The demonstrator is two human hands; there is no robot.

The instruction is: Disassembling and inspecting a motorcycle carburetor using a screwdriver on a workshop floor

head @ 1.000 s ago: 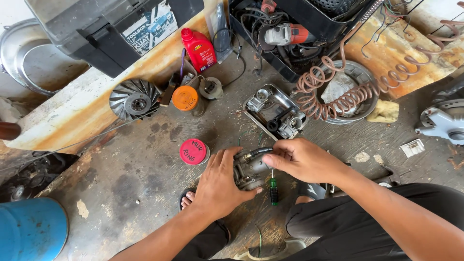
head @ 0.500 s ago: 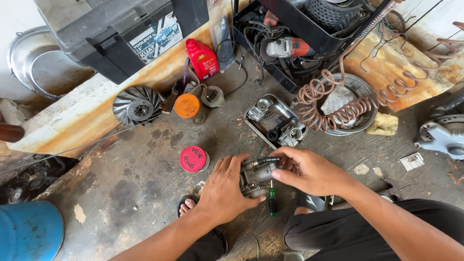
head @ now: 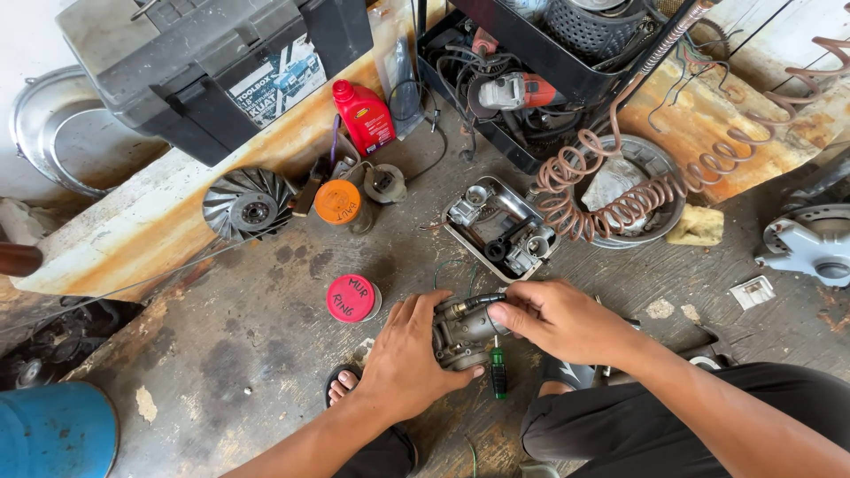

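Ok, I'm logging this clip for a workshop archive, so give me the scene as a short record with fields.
setting: stained concrete floor, person crouched over it
left hand: grips a small metal carburettor-like part from its left side
right hand: fingertips pinch a dark hose fitting on top of the part
below the part: green-handled screwdriver, upright
nearby: metal tray of engine parts; red-lidded tin; orange-lidded tin; finned fan wheel; red oil bottle; coiled copper-coloured hose; black toolbox

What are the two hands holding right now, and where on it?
Both hold the grey metal carburettor: left hand cups its left side and underside; right hand pinches the black hose fitting at its top.
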